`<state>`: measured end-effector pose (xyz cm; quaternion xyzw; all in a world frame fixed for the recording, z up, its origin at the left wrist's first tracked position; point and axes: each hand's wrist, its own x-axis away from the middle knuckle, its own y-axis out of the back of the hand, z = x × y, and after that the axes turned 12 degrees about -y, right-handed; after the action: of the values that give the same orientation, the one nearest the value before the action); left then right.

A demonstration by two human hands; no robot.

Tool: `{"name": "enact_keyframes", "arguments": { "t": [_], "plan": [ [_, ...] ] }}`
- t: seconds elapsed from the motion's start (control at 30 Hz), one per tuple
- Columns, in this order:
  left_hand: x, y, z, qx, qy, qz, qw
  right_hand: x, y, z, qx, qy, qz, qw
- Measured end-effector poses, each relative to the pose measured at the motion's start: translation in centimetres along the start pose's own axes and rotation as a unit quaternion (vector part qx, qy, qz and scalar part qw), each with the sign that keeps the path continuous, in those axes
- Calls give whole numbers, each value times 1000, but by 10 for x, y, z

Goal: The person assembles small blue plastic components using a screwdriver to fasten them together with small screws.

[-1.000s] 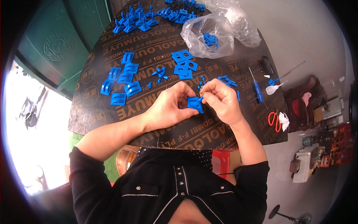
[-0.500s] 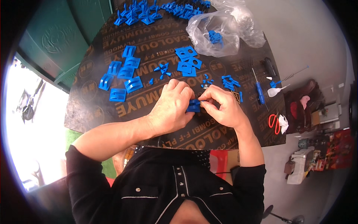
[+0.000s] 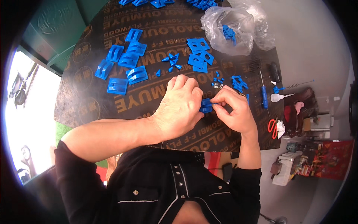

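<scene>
Near the table's front, a small blue plastic part [image 3: 206, 106] with slots is held between my two hands. My left hand [image 3: 178, 106] is closed round its left side and hides much of it. At its right edge, the thumb and index finger of my right hand [image 3: 234, 109] are pinched together against the part. Anything tiny between those fingertips cannot be made out. Just beyond my right hand lie small blue pieces [image 3: 218, 80], silver nuts [image 3: 218, 86] and short blue rods [image 3: 239, 83].
Blue curved-top bases [image 3: 117, 86] lie at left, blue cones [image 3: 172, 61] and square plates with holes [image 3: 200, 56] mid-table. A clear plastic bag [image 3: 244, 41] with blue parts stands far right. A screwdriver [image 3: 264, 98], white squeeze bottle [image 3: 278, 98] and red-handled scissors [image 3: 272, 128] lie along the right edge.
The whole view has shifted a little, so the table's far side is cut off more. Both hands stay on the blue part, with the same grip and nearly the same pose.
</scene>
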<state>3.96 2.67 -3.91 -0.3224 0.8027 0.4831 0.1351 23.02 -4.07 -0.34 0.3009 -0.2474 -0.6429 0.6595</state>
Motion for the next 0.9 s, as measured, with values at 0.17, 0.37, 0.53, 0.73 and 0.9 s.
{"name": "enact_keyframes", "arguments": {
  "t": [0.17, 0.37, 0.53, 0.73, 0.9],
  "plan": [
    [-1, -1, 1, 0, 1, 7, 1000, -1, 5, 1, 18, 1, 9, 1000],
    [-2, -1, 0, -20, 3, 24, 1000, -1, 6, 4, 32, 20, 14, 999],
    [0, -2, 1, -22, 5, 12, 1000, -1, 4, 4, 32, 25, 20, 999],
    [-2, -1, -1, -21, 5, 29, 999, 0, 4, 7, 46, 40, 21, 998],
    [0, -3, -1, -24, 8, 23, 999, 1, -1, 8, 52, 28, 26, 998]
  ]
}}
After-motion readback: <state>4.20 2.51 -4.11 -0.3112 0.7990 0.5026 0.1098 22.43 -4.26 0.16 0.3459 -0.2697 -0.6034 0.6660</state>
